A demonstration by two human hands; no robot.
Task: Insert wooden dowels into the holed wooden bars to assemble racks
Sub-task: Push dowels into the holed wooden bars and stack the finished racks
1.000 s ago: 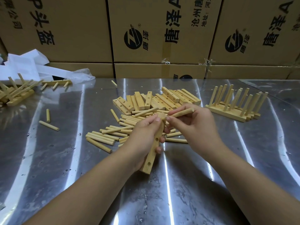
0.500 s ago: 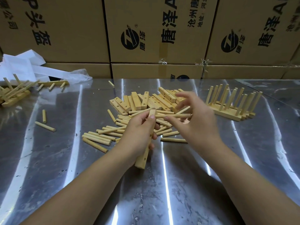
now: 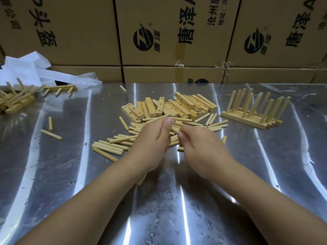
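Head view: a shiny steel table (image 3: 53, 174) stands against stacked cardboard boxes (image 3: 85, 23), with white bags (image 3: 23, 71) at its far left. The left hand (image 3: 152, 140) grips a bar (image 3: 141, 180), of which only the near end shows under the wrist. The right hand (image 3: 200, 147) curls just beside it, though I cannot tell whether it pinches anything. Both hang over loose dowels (image 3: 113, 145) near piled bars (image 3: 177, 106), with finished racks (image 3: 244, 121) to the right.

Pale matt wooden dowels (image 3: 109, 147) and bars (image 3: 184, 103) on a glossy, scuffed metal table (image 3: 53, 174); cardboard boxes (image 3: 70, 32) behind.
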